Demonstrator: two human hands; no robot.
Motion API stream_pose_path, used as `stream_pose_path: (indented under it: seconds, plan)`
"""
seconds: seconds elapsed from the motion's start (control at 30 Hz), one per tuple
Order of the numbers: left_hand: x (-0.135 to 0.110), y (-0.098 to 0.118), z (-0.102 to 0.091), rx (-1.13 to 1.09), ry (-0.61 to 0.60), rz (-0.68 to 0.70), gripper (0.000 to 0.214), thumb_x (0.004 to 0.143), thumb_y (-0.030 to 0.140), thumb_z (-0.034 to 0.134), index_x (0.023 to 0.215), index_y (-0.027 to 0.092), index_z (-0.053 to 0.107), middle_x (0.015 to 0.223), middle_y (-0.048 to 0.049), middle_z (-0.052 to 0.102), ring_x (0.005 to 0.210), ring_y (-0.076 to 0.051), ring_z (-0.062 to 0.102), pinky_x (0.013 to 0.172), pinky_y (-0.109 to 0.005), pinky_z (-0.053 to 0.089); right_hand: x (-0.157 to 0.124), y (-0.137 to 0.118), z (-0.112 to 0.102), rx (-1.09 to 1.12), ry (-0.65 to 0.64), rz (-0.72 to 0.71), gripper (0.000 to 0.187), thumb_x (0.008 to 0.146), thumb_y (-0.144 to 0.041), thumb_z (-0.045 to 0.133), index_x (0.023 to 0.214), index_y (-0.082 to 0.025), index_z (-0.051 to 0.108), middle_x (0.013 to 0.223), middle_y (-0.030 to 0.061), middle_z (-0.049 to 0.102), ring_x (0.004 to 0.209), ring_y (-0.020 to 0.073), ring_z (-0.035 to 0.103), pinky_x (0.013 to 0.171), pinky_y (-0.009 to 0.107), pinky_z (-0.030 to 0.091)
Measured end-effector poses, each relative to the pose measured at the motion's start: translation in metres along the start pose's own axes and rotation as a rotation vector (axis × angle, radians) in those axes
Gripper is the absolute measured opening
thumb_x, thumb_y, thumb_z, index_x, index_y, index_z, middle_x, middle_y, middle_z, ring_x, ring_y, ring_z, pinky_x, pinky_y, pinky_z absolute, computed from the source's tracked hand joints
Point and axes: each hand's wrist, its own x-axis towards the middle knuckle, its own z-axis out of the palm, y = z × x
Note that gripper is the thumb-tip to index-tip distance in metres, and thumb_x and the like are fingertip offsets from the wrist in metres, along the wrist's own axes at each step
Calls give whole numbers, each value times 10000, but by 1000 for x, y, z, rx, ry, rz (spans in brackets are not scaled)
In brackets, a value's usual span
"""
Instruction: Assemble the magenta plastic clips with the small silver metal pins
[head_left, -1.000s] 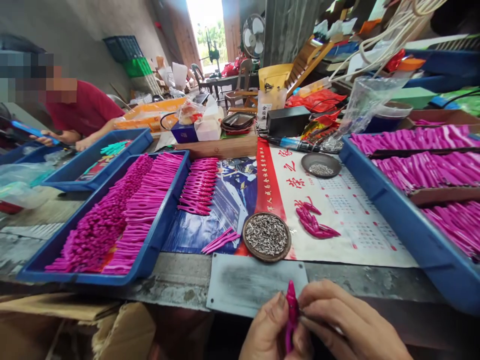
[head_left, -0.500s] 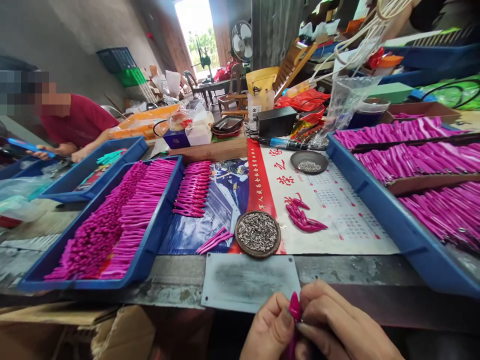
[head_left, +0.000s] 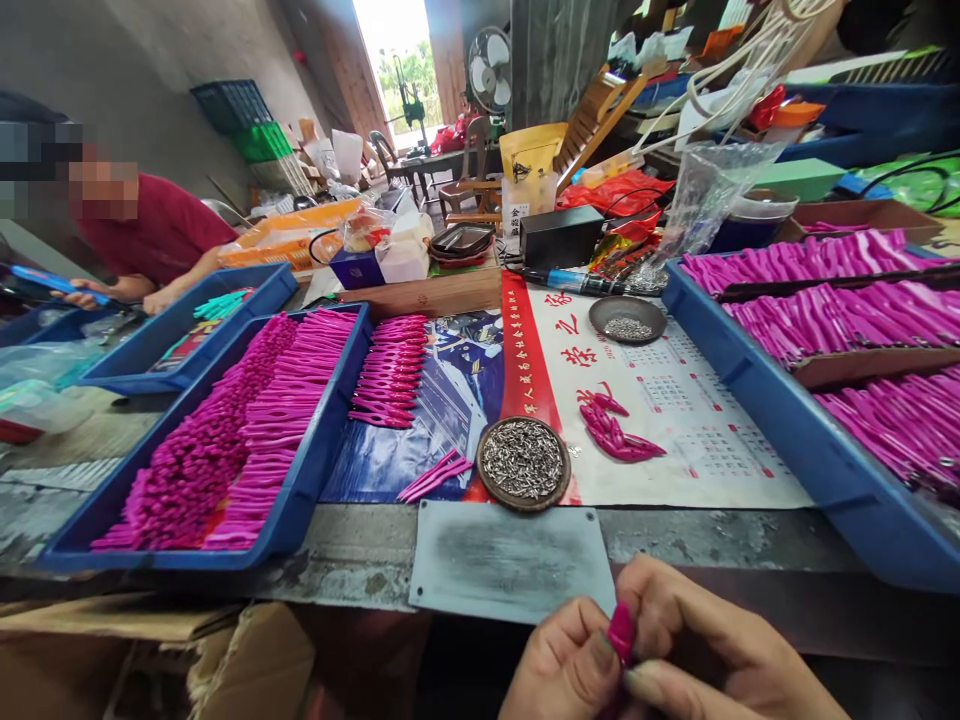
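Low in the view, just beyond the near edge of the bench, my left hand (head_left: 566, 665) pinches a glossy magenta plastic piece (head_left: 621, 632) with a pointed tip facing up. Its lower part is hidden by my fingers. My right hand (head_left: 697, 640) is closed, thumb and fingertips pressed at the side of the piece; whatever they pinch is hidden. In front of the hands lies a grey metal plate (head_left: 517, 555). Behind it stands a round bowl (head_left: 525, 505) filled with small metal pins (head_left: 525, 460). Several magenta pieces (head_left: 615, 435) lie heaped to its right, and slim magenta strips (head_left: 435, 477) to its left.
A blue tray (head_left: 289, 500) of magenta strips flanks the left, with a row of joined magenta pieces (head_left: 388, 375) beside it. Another blue tray (head_left: 780, 430) borders the right. A small dish (head_left: 652, 325) holds tiny metal parts. A person (head_left: 161, 230) sits at far left.
Both hands, with the magenta piece between them, sit slightly farther right and lower in the view. The piece leans a little more. The whole scene has shifted slightly with the camera.
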Motion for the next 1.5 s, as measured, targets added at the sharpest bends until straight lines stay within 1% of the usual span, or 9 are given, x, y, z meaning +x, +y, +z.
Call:
stream_pose_path:
  seconds: [0.23,0.57,0.77,0.97,1.13,1.23,1.33,1.43,1.5]
  plan:
    - [-1,-5,-1,-40,27,-50,374,768,497,728,849,154,604,479,46,516,345,-29,363,358,-139,230,-2,7,5,341,-59,324,352,812,-485,767,993,-238,594,825,-14,604,681,143,616,639,252,534]
    - [-6,1,4,30,36,-57,453,719,534,758,836,117,626,618,-4,540,446,-44,460,408,-161,261,0,-4,4,200,-95,326,198,783,-253,785,934,-222,660,830,-6,652,740,151,620,665,226,516]
    - [-5,-5,3,-72,41,1,388,819,538,648,809,150,633,441,41,488,302,-50,354,336,-171,271,5,5,4,333,-100,341,274,811,-401,780,885,-208,599,742,-35,598,608,110,586,566,194,500]
    - [-7,9,11,-20,21,-61,350,819,481,684,962,162,655,461,58,486,338,-37,362,356,-152,234,9,0,0,102,-233,321,217,892,-403,687,979,-207,656,917,38,667,856,204,634,759,304,536]
    - [-7,2,5,-127,80,-85,333,836,493,651,962,185,645,427,69,473,287,-43,304,313,-156,217,5,6,7,59,-89,259,241,948,-444,589,969,-206,622,891,42,670,819,205,662,731,301,550]
    - [-10,0,4,-150,102,-151,336,809,477,687,1016,220,628,432,78,487,263,-44,273,286,-156,183,4,5,6,-33,-134,199,242,948,-462,585,945,-226,638,905,46,689,855,219,665,789,317,557]
    - [-12,6,7,-153,107,-213,328,784,529,692,872,218,636,404,88,447,249,-40,217,278,-165,179,6,5,7,-41,-138,238,275,966,-481,541,926,-221,618,870,37,681,802,207,661,747,304,557]
    - [-12,13,8,-123,41,-286,497,840,615,564,589,187,539,310,84,295,238,-49,167,276,-188,165,11,10,10,-91,-10,228,354,988,-488,484,832,-192,597,760,14,606,722,175,593,677,266,508]
    - [-10,15,7,-154,18,-300,501,840,624,554,590,192,527,320,87,290,242,-51,152,282,-197,138,14,15,12,-66,26,250,408,995,-510,455,783,-183,577,675,-16,519,615,142,513,564,231,455]
